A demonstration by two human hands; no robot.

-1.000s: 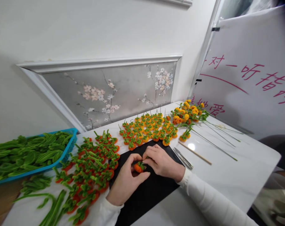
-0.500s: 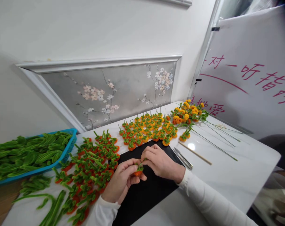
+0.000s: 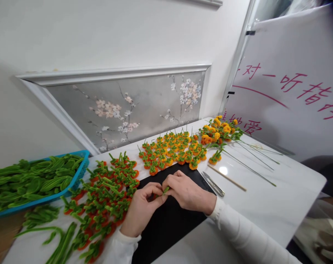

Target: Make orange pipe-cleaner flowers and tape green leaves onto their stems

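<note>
Pale wall (image 3: pixel 127 36) up top, glossy white table (image 3: pixel 287 194) tucked in just beside it!
And there's the grey panel (image 3: pixel 158 95), pink and white blossoms spreading across it inside a raised white frame (image 3: pixel 122 70); over on the right, a white writing surface (image 3: pixel 301 47) shows big reddish handwriting (image 3: pixel 290 82), black tabs (image 3: pixel 250 33) along its left edge, while one bright reflection (image 3: pixel 223 170) gleams off the tabletop.

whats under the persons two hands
A black mat on the white table. The left hand and right hand cover part of it, so anything directly beneath them is hidden. A green piece shows between the hands.
</note>
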